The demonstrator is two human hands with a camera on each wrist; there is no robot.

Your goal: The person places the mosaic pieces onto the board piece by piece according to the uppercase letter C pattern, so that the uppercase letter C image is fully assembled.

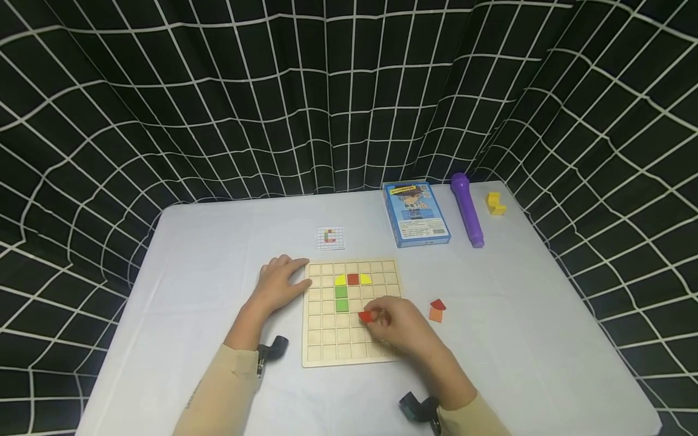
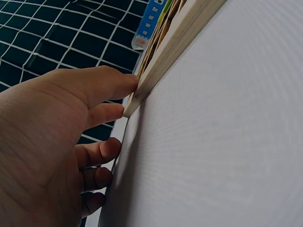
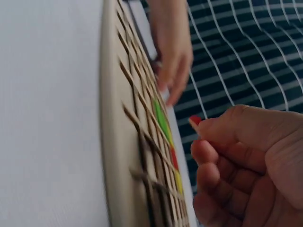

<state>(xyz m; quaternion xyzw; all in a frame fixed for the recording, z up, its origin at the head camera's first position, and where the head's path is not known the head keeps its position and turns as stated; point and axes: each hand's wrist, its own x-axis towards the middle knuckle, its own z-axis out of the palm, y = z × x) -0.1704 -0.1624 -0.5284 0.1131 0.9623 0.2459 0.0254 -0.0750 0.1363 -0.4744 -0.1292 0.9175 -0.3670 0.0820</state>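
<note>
A wooden grid board (image 1: pixel 322 336) lies on the white table. Set in its cells are two yellow rounded tiles (image 1: pixel 366 279), a red square tile (image 1: pixel 353 279) between them, and two green square tiles (image 1: pixel 341 292) in a column below the left yellow one. My right hand (image 1: pixel 400 324) pinches a small red tile (image 1: pixel 365 317) between thumb and index finger, over the board. At the board's upper left corner my left hand (image 1: pixel 277 283) rests with thumb and fingertip touching the edge, fingers relaxed. In the left wrist view the thumb meets the board's side (image 2: pixel 163 52).
Right of the board lie a red tile (image 1: pixel 438 304) and an orange square tile (image 1: pixel 435 315). Behind the board is a small pattern card (image 1: pixel 329 238). A blue box (image 1: pixel 417 215), a purple microphone-shaped stick (image 1: pixel 467 211) and a yellow block (image 1: pixel 495 204) stand at the back right.
</note>
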